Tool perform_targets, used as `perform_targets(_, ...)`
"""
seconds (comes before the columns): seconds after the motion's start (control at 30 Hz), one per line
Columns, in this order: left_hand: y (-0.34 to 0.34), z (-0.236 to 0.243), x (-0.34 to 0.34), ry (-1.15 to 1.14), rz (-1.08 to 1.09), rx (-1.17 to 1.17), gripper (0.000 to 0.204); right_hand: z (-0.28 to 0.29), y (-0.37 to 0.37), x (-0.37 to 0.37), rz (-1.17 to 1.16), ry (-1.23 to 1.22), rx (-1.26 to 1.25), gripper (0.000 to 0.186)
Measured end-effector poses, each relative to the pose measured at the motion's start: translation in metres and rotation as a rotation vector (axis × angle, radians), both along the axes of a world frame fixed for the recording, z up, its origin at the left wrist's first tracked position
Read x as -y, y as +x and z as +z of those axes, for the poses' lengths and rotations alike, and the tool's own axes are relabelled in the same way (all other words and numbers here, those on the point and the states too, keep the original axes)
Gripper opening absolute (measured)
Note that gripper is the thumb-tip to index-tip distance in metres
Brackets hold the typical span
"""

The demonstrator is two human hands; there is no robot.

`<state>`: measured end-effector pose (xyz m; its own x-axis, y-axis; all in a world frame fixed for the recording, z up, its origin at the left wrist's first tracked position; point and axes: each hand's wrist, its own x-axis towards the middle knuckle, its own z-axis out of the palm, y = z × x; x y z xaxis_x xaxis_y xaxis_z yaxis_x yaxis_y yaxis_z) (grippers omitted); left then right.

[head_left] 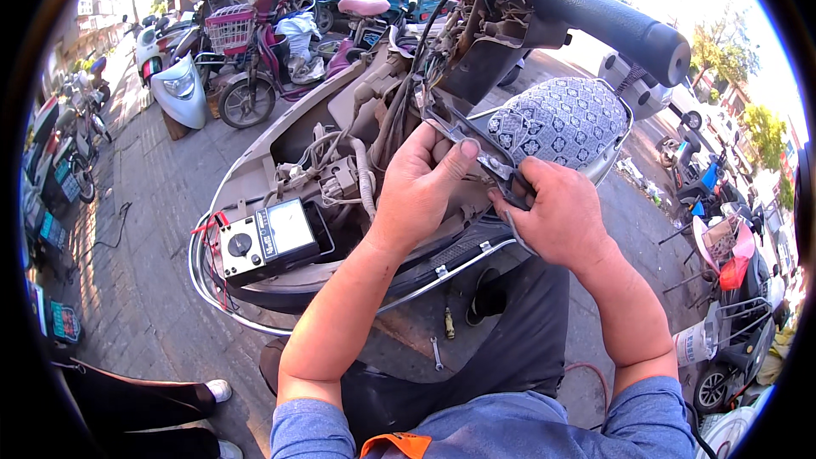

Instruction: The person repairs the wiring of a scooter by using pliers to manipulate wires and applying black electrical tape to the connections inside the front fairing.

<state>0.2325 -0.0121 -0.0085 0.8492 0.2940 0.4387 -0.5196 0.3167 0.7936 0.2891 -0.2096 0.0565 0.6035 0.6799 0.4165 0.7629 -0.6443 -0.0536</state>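
In front of me is a scooter with its front panels off, its wiring [340, 166] laid bare. My right hand [561, 211] is closed round the handles of a pair of pliers [501, 172], whose metal jaws point up and left toward the other hand. Beside it my left hand [419, 183] is closed, thumb and fingers pinching by the plier jaws below the handlebar. What lies in that pinch is mostly hidden; a thin dark strip and wires run just above it. An analog multimeter [272, 240] with red and black leads rests on the scooter body at left.
Above the hands juts the handlebar grip [616, 25], next to a patterned cloth-covered part [557, 123]. A screwdriver [449, 323] and a wrench [437, 354] lie on the ground. Another person's legs [144, 399] stand at lower left. Parked scooters [246, 76] line both sides.
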Motion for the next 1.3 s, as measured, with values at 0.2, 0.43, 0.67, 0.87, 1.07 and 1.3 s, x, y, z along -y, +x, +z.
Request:
perform_targets(0.2, 0.010, -0.009, 0.002, -0.060, 0.025, 0.035, 0.025, -0.004, -0.003, -0.005, -0.005, 0.076, -0.183, 0.048)
perform_targets(0.43, 0.011, -0.011, -0.002, 0.010, 0.065, -0.046, 0.041, -0.008, -0.009, -0.004, -0.010, 0.099, -0.213, 0.050)
perform_targets(0.67, 0.012, -0.011, 0.001, -0.044, 0.032, 0.029, 0.045, -0.011, -0.010, -0.005, 0.006, 0.138, -0.258, 0.050)
perform_targets(0.87, 0.013, -0.014, -0.001, -0.045, 0.019, 0.029, 0.044, -0.014, -0.013, -0.007, 0.004, 0.168, -0.310, 0.051)
perform_targets(1.07, 0.012, -0.010, 0.000, -0.016, 0.029, -0.006, 0.044, -0.016, -0.012, -0.006, 0.017, 0.205, -0.303, 0.051)
perform_targets(1.3, 0.014, -0.016, -0.001, -0.071, -0.012, 0.040, 0.040, -0.019, -0.013, -0.008, -0.010, 0.204, -0.363, 0.051)
